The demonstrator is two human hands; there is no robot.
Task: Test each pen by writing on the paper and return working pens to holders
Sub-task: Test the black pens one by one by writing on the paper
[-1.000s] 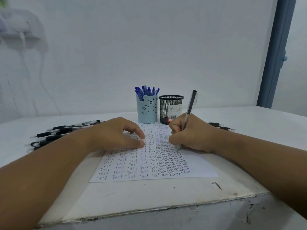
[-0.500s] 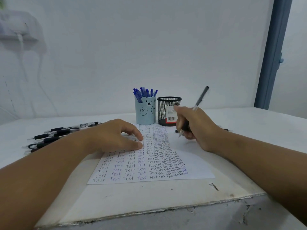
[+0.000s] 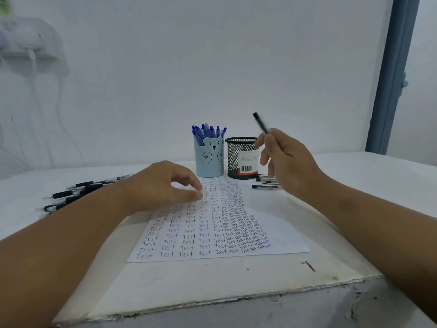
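Right hand (image 3: pixel 287 162) raised off the table, fingers curled, pinching a black pen (image 3: pixel 261 123) between thumb and fingertips. Pen blurred; its free end points up and to the left, above the hand. How much of the barrel sits inside the fist cannot be told. The hand hangs just right of the black mesh holder (image 3: pixel 240 157) and overlaps its right rim; forearm runs in from the lower right, clear of the sheet.

Left hand (image 3: pixel 163 185) rests on the upper left part of the paper (image 3: pixel 279 237), palm down, fingers loosely bent, thumb and forefinger tips touching the sheet. It holds nothing. Forearm comes in from the lower left, lying across the table edge.

The paper lies flat on the white table (image 3: pixel 212 285), long side running away from the viewer, covered with rows of the word "Test", larger and spaced on the left, cramped and overlapping toward the right.

At the sheet's far end, two holders side by side: a light blue bear-faced cup (image 3: pixel 209 159) full of blue pens (image 3: pixel 208 132) standing upright, and the mesh holder to its right with a barcode label; its contents cannot be seen.

Left of the paper, partly behind the left wrist, a loose cluster of black pens (image 3: pixel 75 192) lies on the table. A few more pens (image 3: pixel 266 183) lie behind the right hand, near the mesh holder's base.

Plain wall behind; blue door frame (image 3: pixel 392 74) at far right.
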